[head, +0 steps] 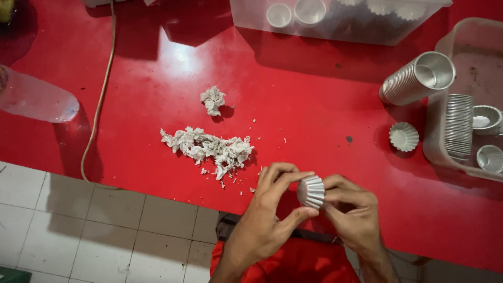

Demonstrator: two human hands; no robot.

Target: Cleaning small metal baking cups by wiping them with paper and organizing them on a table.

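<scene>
I hold a small fluted metal cup (311,192) between both hands, just over the near edge of the tabletop (314,105). My left hand (270,212) curls around it, thumb and fingertips closed on its ribbed, dull silver wall; my right hand (352,209) pinches it from the other side. The tabletop is glossy red and scuffed, with small dark specks. Just beyond my left hand lies a heap of torn, crumpled white paper scraps (209,147), and a single crumpled wad (212,99) farther off. To my right a stack of smooth metal cups (416,78) lies on its side beside a clear plastic tub (437,152), and one fluted cup (404,136) sits alone. A beige cord (99,99) trails down toward the pale tiled floor (78,225).
</scene>
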